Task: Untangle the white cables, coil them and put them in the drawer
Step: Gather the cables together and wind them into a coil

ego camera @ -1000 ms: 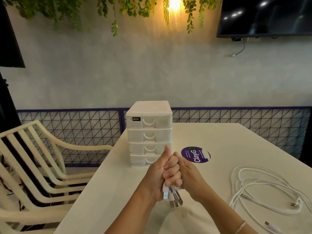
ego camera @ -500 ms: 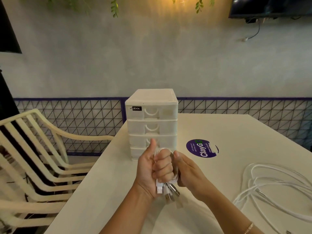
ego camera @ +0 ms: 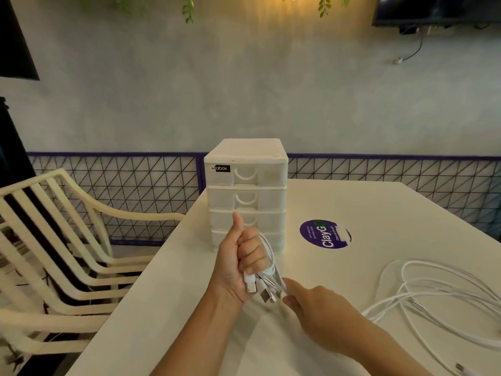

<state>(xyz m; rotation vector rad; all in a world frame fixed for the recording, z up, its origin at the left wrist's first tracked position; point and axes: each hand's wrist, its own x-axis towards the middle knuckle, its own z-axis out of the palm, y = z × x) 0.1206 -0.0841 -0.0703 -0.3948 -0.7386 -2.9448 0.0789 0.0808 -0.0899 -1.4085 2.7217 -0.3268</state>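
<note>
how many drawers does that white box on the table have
4, stacked one above another in the drawer unit: the top drawer beside the black label, the second, the third and the bottom, both partly hidden behind the left hand.

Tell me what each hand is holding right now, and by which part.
The left hand grips the coiled white cable round its gathered loops, plugs hanging below. The right hand pinches that bundle near its lower end.
</note>
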